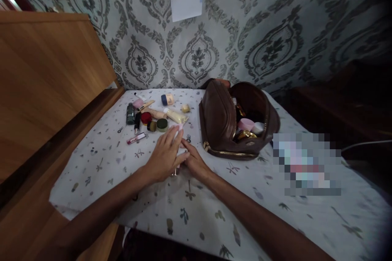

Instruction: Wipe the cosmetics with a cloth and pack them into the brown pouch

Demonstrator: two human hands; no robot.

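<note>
Over the cloth, my left hand (167,153) and my right hand (194,161) come together around a pale item with a shiny metallic end (175,171). My left fingers lie across its front, while my right fingers curl behind it. Most of the item is hidden, so its kind cannot be made out. Just beyond my left hand are a dark green-lidded jar (162,124), a cream-coloured tube (176,116), a small brown-gold jar (151,126), a red-lidded jar (146,118) and a lip gloss tube (136,138).
Right of my hands stands an unzipped brown leather bag (216,118) with cosmetics inside, including a pink container (246,124). A dark bottle (130,114) and a blue-lidded jar (167,99) sit farther back. Wooden furniture (55,57) borders the left; a patterned wall (199,53) rises behind.
</note>
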